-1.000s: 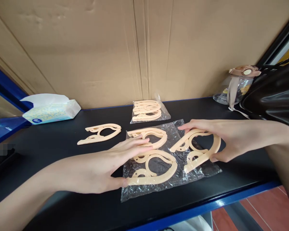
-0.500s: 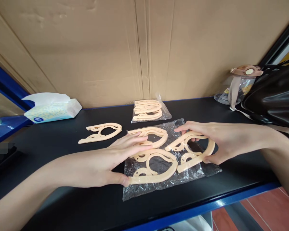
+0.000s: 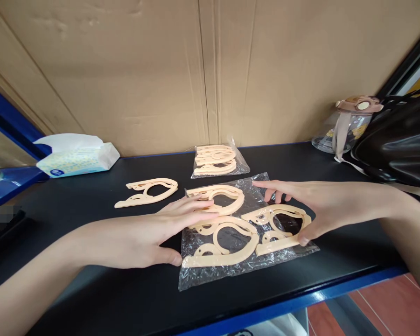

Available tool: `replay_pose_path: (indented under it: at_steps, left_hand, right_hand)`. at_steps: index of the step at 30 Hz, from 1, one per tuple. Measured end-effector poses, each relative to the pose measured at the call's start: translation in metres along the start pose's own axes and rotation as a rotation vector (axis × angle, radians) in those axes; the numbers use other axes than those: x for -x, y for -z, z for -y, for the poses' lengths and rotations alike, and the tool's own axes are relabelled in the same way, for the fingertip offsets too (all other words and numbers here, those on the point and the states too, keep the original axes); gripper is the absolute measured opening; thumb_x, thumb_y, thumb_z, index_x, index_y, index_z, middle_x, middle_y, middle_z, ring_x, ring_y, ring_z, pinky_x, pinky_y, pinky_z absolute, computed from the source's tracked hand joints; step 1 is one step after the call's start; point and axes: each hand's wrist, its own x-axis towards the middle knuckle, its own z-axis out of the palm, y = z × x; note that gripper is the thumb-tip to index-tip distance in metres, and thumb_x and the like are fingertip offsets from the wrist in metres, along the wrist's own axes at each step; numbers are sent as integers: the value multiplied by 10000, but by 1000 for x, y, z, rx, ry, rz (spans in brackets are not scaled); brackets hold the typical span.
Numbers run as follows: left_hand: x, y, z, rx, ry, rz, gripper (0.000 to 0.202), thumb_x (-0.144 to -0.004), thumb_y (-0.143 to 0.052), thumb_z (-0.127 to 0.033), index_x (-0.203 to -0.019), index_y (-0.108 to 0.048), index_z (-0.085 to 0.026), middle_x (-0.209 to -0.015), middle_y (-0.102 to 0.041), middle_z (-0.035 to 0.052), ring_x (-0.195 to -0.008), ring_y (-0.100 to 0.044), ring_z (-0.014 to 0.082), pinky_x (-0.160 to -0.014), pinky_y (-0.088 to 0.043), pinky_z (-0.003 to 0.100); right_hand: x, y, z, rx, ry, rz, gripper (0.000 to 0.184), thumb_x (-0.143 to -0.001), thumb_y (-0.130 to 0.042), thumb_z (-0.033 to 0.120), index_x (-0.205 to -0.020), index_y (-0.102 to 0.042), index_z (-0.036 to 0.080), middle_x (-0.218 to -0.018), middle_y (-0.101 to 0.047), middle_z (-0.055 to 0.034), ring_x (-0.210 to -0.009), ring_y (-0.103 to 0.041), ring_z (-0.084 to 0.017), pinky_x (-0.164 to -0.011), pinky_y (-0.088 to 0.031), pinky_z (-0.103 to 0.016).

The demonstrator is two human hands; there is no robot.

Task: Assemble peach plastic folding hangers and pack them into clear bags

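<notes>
From my remote seat I log cardboard (image 3: 143, 70) first, filling the whole back, then the black table (image 3: 101, 303) with its blue front edge. Black bag-like item (image 3: 402, 140) at far right, glossy, partly cut off. Next I tag both hands: left hand (image 3: 142, 240) open, palm down, fingers extended, clutching nothing; right hand (image 3: 313, 203) spread, thumb apart from fingers, no grasp that I can see. Clear plastic bag (image 3: 201, 280) lies flat and crinkled on the table between them. Bottle (image 3: 359, 126) with brown lid and strap stands at back right, tissue pack (image 3: 79, 161) at back left, one sheet sticking out. Now the cream folded hangers: front hanger (image 3: 227, 259) is at the clear bag's near left, left thumb tip right at its end. Right-side hanger (image 3: 278, 245) is at the bag's right part, right thumb touching its near edge, the other fingers clear of it. I can't tell whether these are in or on the film. Small packet (image 3: 215, 161) of stacked hangers sits behind, by the cardboard. Rear hanger (image 3: 240, 198) lies just beyond the front one, left fingers over it. Loose hanger (image 3: 139, 201) rests left, on bare table
</notes>
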Motion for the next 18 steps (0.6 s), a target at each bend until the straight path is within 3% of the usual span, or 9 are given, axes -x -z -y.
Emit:
replay_pose_path:
  at_steps: [3,5,13,18]
  left_hand:
    - [0,-1,0,20,29,9,785,-883,-596,-337,-1469,-93,-478,-1592,-27,-96,-1459,5,281,-1172,-99,504]
    - [0,-1,0,28,49,8,790,-881,-595,-341,-1466,-84,-488,-1592,-29,-104,-1460,9,276,-1172,-95,504]
    - [2,-3,5,41,44,7,768,-887,-574,-432,-1462,-70,-501,-1590,-16,-124,-1460,30,267,-1180,-69,485]
    - [1,-4,7,33,45,13,775,-886,-572,-454,-1455,-50,-516,-1588,-3,-138,-1462,43,250,-1179,-64,488]
  right_hand:
    - [1,-4,1,58,18,-9,1102,-657,-756,370,-1519,-70,327,-1559,-251,-49,-1388,-293,-360,-1105,-319,-464]
    - [0,-8,1,90,63,-7,1065,-668,-743,342,-1517,-100,328,-1565,-237,-41,-1414,-228,-364,-1126,-280,-487]
    - [0,-9,0,125,108,-63,1015,-632,-718,235,-1507,-208,298,-1494,-372,-66,-1384,-294,-364,-1123,-276,-513]
    - [0,-7,4,88,140,-79,974,-643,-700,218,-1496,-236,305,-1434,-432,-62,-1331,-391,-329,-1106,-323,-454]
